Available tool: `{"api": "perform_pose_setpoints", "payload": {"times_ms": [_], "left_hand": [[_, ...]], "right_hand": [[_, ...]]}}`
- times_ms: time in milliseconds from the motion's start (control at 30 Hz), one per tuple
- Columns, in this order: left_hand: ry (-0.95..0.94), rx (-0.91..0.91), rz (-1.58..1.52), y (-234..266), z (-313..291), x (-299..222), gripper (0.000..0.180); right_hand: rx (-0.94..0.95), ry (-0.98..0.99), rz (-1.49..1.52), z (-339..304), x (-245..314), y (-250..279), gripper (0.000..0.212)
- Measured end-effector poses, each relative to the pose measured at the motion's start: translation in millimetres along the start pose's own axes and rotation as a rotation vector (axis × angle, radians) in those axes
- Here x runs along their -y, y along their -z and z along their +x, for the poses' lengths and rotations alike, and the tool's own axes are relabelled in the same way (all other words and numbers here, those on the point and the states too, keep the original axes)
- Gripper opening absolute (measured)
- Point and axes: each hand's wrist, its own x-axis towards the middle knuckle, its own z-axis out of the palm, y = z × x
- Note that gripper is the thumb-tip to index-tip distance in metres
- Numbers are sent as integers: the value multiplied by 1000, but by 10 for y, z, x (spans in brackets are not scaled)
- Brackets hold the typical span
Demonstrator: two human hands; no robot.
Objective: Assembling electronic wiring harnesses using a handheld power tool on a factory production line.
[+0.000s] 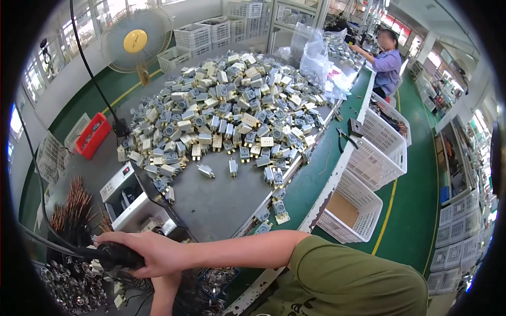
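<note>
My right hand (153, 252) reaches in from the lower right and is wrapped round a black electric screwdriver (122, 256) with a cord running off to the left. The tool lies nearly level; its tip cannot be made out. Under the right wrist shows part of my left hand (166, 284), its fingers hidden. Just beyond my hands stands a silver metal box (138, 203) with a red switch. Black wires with bare copper ends (76, 210) are bundled to the left. Shiny metal parts (74, 287) lie heaped at the lower left.
A large pile of grey and cream plug-like parts (226, 105) covers the far tabletop (216, 203). Pliers (346, 138) lie on the green strip. White crates (350, 205) stand at right, a red bin (94, 136) at left, a fan (136, 41) behind. A co-worker (387, 66) sits far right.
</note>
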Motion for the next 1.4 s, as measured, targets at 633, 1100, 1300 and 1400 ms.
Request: {"api": "perform_pose_setpoints", "payload": {"times_ms": [633, 1100, 1300, 1400], "left_hand": [[-51, 45, 72, 143, 91, -175, 40], [-53, 48, 50, 196, 95, -236, 45], [-64, 53, 112, 182, 126, -242, 43], [-128, 55, 162, 229, 155, -304, 39]], "right_hand": [[-23, -20, -38, -7, 8, 49, 88], [8, -12, -46, 20, 65, 74, 87], [2, -14, -7, 42, 25, 113, 83], [2, -39, 38, 37, 104, 166, 81]]}}
